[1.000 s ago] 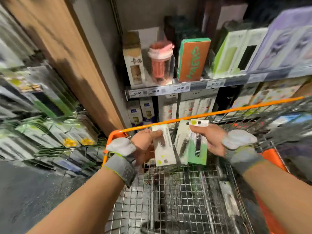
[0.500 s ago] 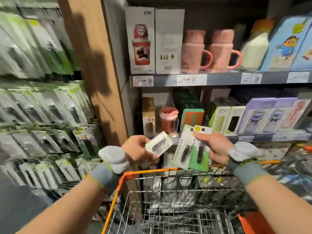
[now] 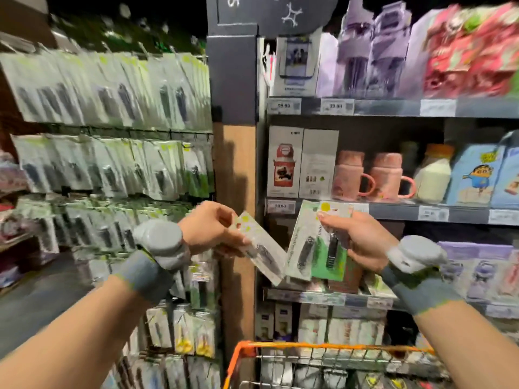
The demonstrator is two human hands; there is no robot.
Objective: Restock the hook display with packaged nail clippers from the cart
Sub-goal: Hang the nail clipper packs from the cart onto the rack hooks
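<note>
My left hand (image 3: 214, 229) pinches one white packaged nail clipper (image 3: 262, 251) by its top end, tilted down to the right. My right hand (image 3: 359, 239) grips two packs fanned together, a white-backed one (image 3: 302, 248) and a green-backed one (image 3: 331, 258), held upright in front of the shelf. The hook display (image 3: 112, 158) fills the left side, with rows of similar green and white packs hanging close together. The orange-rimmed wire cart (image 3: 323, 357) sits below my hands at the bottom edge.
A wooden post (image 3: 234, 169) divides the hook display from grey shelves (image 3: 393, 108) on the right. Those shelves carry boxed bottles, pink mugs (image 3: 373, 176) and blue boxes. Grey bands sit on both wrists. More packs hang low beside the cart.
The view has lifted from the cart to the display. Both hands rose with their packs, and the left hand's pack now tilts down toward the right hand's pair.
</note>
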